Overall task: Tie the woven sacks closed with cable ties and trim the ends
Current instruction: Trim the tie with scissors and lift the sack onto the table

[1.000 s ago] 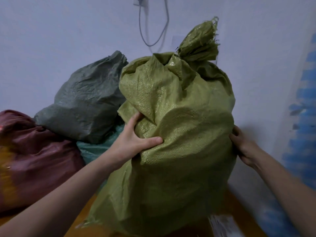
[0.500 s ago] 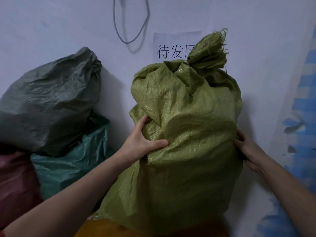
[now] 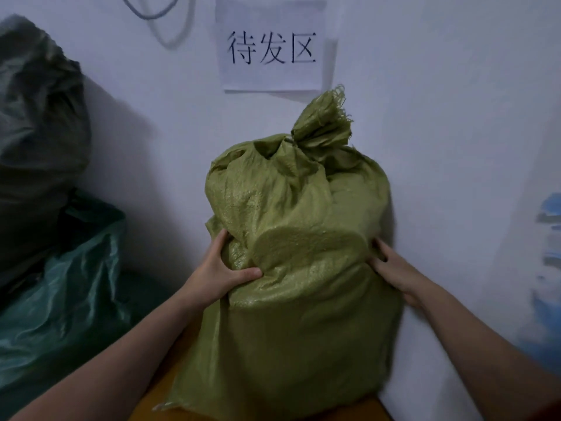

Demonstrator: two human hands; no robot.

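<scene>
Sacks sit at far left, grey sack (image 3: pixel 39 117) over teal sack (image 3: pixel 60 287). My left hand (image 3: pixel 223 276) pinches a fold of the green sack (image 3: pixel 303 323), which stands on the counter (image 3: pixel 158 399) against the wall (image 3: pixel 455 117); my right hand (image 3: pixel 396 270) grips its other side.

the bulging olive-green woven sack (image 3: pixel 303 284) stands against the white wall (image 3: pixel 455 147), below the white paper sign (image 3: pixel 273 44). to its left, the dark grey woven sack (image 3: pixel 36 132) lies on the teal woven sack (image 3: pixel 60 299).
</scene>
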